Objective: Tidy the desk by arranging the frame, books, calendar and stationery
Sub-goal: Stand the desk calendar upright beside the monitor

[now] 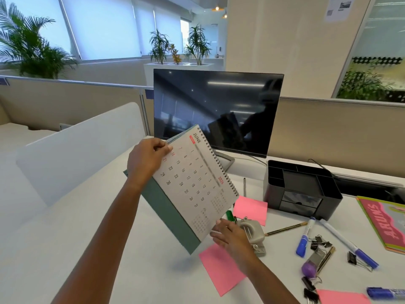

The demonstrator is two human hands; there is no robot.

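A spiral-bound desk calendar (pixel 195 183) showing June, with a green stand, hangs tilted above the white desk (pixel 109 249). My left hand (pixel 146 160) grips its upper left edge with thumb and fingers. My right hand (pixel 230 235) touches its lower corner with fingers spread. Under that hand sits a grey hole punch (pixel 252 234). Pink sticky notes (pixel 221 268) lie on the desk. To the right are scattered blue markers (pixel 305 236), a pencil (pixel 285 229), binder clips (pixel 320 242) and a pink book (pixel 385 222) at the right edge.
A black desk organiser (pixel 302 189) stands at the right behind the stationery. A dark monitor (pixel 217 110) stands behind the calendar. A white divider panel (pixel 76 145) borders the desk on the left, and beige partitions run along the back.
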